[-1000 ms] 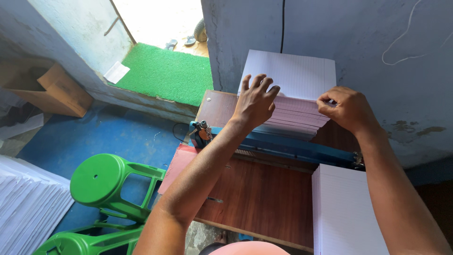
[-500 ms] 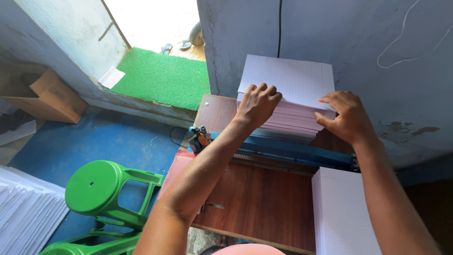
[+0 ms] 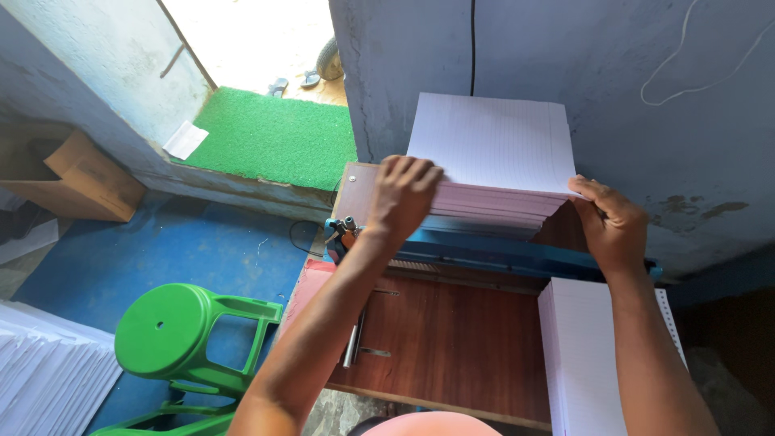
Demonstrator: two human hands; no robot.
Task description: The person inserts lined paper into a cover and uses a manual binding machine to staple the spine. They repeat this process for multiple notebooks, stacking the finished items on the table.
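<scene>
Your left hand point(image 3: 401, 196) clamped on left edge of paper stack point(image 3: 492, 157), fingers curled over top. Your right hand point(image 3: 609, 222) grips right edge, thumb on top. Stack leans against grey wall point(image 3: 646, 64), sits on wooden table point(image 3: 452, 339) behind blue bar point(image 3: 484, 257). Second paper pile point(image 3: 581, 355) just beside right forearm. Green stool point(image 3: 173, 327) on floor, left.

To your left stand a green stool point(image 3: 173, 331), a cardboard box point(image 3: 85, 179) and a green doormat point(image 3: 270, 139) (by the doorway).
</scene>
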